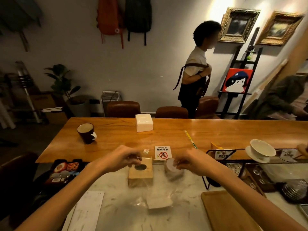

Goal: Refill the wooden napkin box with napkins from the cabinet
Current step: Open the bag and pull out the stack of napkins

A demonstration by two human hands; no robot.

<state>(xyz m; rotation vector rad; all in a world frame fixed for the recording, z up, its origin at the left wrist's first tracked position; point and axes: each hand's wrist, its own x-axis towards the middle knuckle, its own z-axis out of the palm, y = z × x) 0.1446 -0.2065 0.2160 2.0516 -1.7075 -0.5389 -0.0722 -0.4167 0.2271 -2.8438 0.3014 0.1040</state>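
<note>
- Here, left hand (121, 158), above the wooden napkin box (140, 174), pinches a clear wrapper (141, 201).
- Right of the box, right hand (191, 162) pinches it too.

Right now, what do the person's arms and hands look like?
The left arm and right arm are bare, with no sleeves showing. The left hand and right hand have no gloves, and I see no watch or rings, though the picture is blurry.

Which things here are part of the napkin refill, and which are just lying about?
Job: wooden napkin box; clear wrapper with napkins, pinched by left hand and right hand; white napkin pack.
Lying about: dark mug; white cup; wooden tray; no-smoking sign.
</note>
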